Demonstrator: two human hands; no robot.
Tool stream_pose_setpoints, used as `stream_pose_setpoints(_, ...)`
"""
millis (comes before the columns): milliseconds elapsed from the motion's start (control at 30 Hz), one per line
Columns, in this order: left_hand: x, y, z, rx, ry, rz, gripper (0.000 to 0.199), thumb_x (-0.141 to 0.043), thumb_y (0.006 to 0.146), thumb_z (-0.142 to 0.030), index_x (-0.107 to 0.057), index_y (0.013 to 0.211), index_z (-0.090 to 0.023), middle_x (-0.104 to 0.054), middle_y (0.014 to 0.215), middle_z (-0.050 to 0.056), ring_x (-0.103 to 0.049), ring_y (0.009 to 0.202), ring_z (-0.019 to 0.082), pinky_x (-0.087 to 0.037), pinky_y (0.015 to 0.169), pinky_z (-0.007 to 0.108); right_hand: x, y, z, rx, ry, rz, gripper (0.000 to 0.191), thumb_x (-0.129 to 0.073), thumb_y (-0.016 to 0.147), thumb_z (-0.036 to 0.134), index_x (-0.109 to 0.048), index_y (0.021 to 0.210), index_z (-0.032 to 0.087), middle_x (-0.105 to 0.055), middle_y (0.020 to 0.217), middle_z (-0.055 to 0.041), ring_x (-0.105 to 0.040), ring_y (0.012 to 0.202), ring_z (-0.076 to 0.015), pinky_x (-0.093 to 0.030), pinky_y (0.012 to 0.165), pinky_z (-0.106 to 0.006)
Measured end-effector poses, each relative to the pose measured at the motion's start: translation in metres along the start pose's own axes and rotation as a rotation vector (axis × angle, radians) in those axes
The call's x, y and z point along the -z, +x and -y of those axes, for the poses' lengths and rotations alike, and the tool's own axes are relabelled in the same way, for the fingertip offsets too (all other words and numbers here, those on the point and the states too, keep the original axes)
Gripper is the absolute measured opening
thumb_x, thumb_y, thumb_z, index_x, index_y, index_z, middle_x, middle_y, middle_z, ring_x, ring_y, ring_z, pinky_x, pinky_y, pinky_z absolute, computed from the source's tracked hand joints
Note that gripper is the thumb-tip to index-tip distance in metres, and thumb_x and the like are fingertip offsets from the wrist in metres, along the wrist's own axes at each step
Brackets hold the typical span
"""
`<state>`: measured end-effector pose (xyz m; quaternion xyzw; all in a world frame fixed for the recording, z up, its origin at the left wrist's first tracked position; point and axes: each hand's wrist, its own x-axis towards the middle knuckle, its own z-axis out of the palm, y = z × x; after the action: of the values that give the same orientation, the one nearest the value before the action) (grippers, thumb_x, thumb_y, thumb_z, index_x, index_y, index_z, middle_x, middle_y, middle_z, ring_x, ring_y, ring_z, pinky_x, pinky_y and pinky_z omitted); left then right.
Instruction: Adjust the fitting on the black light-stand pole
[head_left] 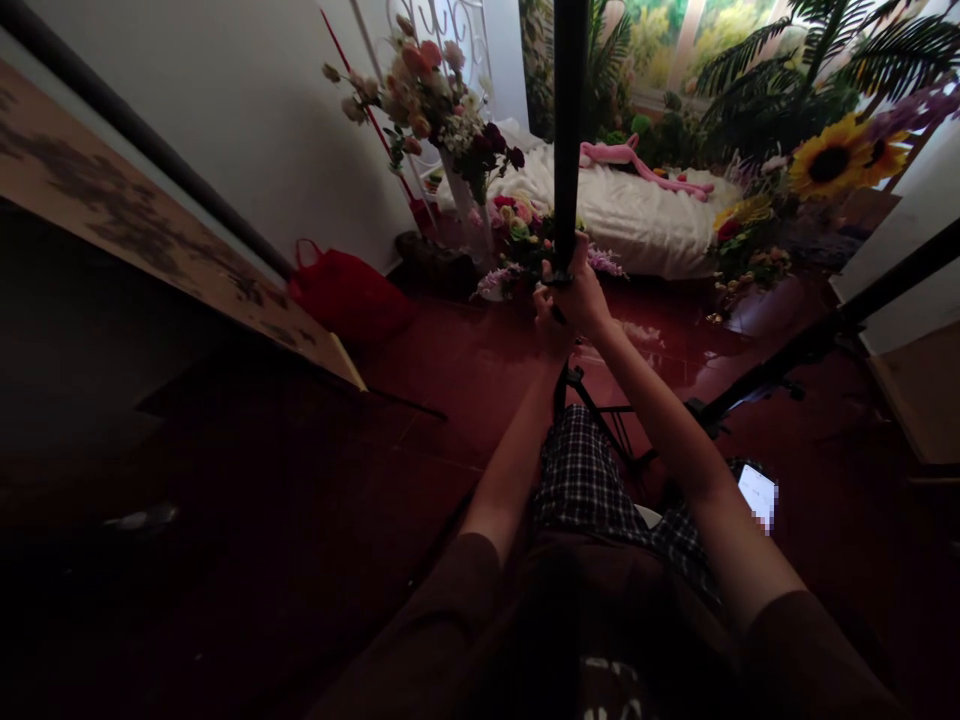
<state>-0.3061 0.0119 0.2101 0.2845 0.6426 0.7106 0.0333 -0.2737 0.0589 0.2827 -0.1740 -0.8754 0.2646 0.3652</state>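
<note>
A black tripod stand (568, 120) rises upright in front of me, its pole running out of the top of the view. My right hand (585, 295) is wrapped round the pole at a dark collar. Just below and to the left, my left hand (550, 318) is closed on the same part of the stand; what its fingers press on is partly hidden. Lower down, the spread legs (611, 430) of the stand show between my knees. A phone (757, 495) with a lit screen lies by my right thigh.
A second black pole (825, 335) slants across the right. Artificial flowers (435, 90) stand at the back left, beside a bed with a white cover (637, 225) and a pink plush toy (622, 152). Sunflowers (832, 160) are at right. A red bag (345, 290) sits near a painted panel (165, 220).
</note>
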Motion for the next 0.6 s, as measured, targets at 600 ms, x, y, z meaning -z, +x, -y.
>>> stream_pose_setpoints(600,-0.002,-0.002,0.032,-0.161,0.036,0.023,0.036,-0.056,0.091,-0.051,-0.053,0.109,-0.021,-0.069,0.077,0.002,-0.067,0.068,0.016,-0.049,0.061,0.025,0.042,-0.046,-0.005,0.196,-0.105,-0.005,0.057,-0.043,0.099,0.031,-0.023,0.152,0.026,-0.059,0.134,-0.0112,-0.064,0.113,-0.0252,-0.058,0.092,-0.042)
